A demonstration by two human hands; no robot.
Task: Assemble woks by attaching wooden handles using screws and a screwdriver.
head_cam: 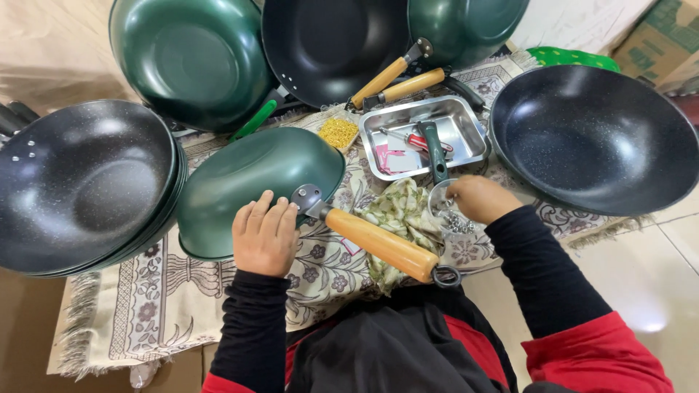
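Note:
A green wok (247, 182) lies upside down on the patterned cloth (145, 306) before me. Its wooden handle (382, 244) points toward my lap. My left hand (266, 236) rests on the wok's rim beside the metal handle bracket (307, 198), fingers curled over the edge. My right hand (480, 198) reaches into a small clear container (445, 207) of small metal fasteners, fingers closed; whether it holds any is hidden. A floral rag (397, 211) lies under the handle.
A steel tray (466, 116) holds a green-handled screwdriver (435, 149) and a red tool. A small dish of yellow bits (338, 133) sits by it. Stacked dark woks (80, 182) stand left, a black wok (593, 135) right, more woks behind. Cardboard box (659, 40) far right.

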